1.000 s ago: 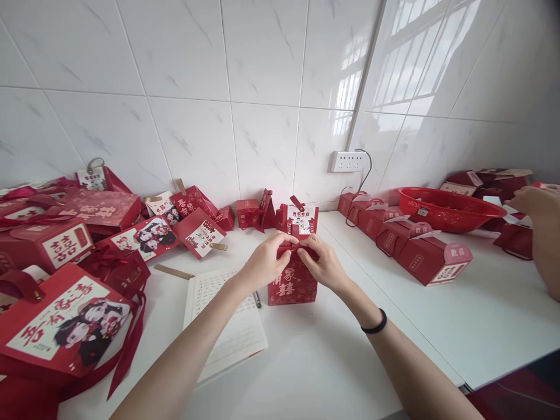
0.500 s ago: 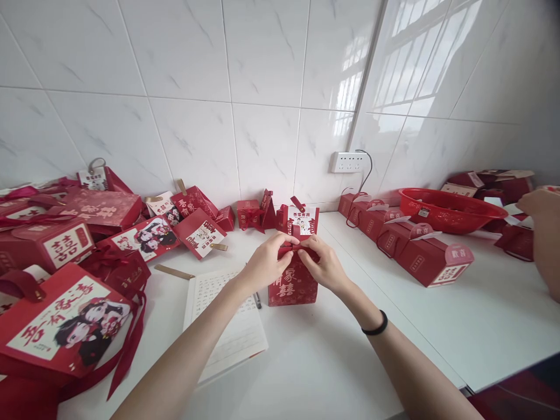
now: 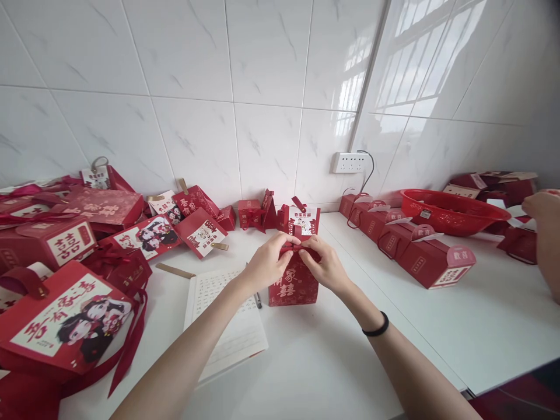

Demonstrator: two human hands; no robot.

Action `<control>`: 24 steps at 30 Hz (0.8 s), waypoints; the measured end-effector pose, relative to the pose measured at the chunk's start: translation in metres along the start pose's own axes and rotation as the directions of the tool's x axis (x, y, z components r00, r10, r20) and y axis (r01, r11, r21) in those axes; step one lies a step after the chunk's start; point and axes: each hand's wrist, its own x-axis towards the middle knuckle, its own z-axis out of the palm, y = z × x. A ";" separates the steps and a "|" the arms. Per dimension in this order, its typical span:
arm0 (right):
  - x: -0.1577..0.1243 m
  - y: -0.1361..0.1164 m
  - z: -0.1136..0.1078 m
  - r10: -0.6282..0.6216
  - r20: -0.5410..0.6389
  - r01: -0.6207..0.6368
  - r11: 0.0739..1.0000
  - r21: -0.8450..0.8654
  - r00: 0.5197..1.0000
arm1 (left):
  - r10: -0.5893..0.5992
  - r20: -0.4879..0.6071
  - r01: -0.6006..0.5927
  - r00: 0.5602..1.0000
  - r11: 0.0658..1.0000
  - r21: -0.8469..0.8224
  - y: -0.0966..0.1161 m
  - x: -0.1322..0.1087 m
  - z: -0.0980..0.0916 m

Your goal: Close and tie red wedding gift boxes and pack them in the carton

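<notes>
A red gift box (image 3: 292, 287) with white Chinese lettering stands upright on the white table in front of me. My left hand (image 3: 275, 256) is at the box's top left, thumb and fingers pinched on a red ribbon (image 3: 296, 247). From the other side my right hand (image 3: 321, 259) pinches the same ribbon over the box top. My fingers hide most of the ribbon and the upper edge of the box. Just behind stands another red box (image 3: 305, 217) with a white illustrated label and a strap.
An open notebook (image 3: 227, 326) and a pen (image 3: 258, 300) lie left of the box. Red gift boxes (image 3: 70, 315) pile up at left. Handled boxes (image 3: 417, 256) line the right side, beside a red plastic basin (image 3: 455, 219). Another person's hand (image 3: 545, 216) is at far right.
The view has shifted very slightly. Both hands keep their pinch at the top of the box, with hardly any visible movement.
</notes>
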 end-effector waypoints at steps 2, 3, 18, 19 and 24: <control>0.000 -0.001 -0.001 0.012 0.010 -0.012 1.000 0.008 1.000 | -0.021 -0.036 0.020 0.999 0.999 -0.044 0.003 0.000 0.001; 0.000 -0.002 -0.001 0.018 0.013 -0.019 1.000 0.011 1.000 | -0.036 -0.051 0.032 0.998 0.998 -0.062 0.004 0.000 0.001; 0.000 -0.002 -0.002 0.025 0.018 -0.026 0.998 0.052 1.000 | -0.092 -0.011 0.090 0.996 0.992 -0.086 0.011 0.000 -0.002; 0.000 -0.002 -0.002 0.026 0.017 -0.027 0.998 0.051 1.000 | -0.090 -0.012 0.089 0.996 0.992 -0.086 0.011 0.000 -0.002; 0.000 0.000 -0.001 0.032 0.009 -0.033 0.998 0.045 0.999 | -0.089 0.000 0.089 0.996 0.994 -0.058 0.009 0.000 -0.001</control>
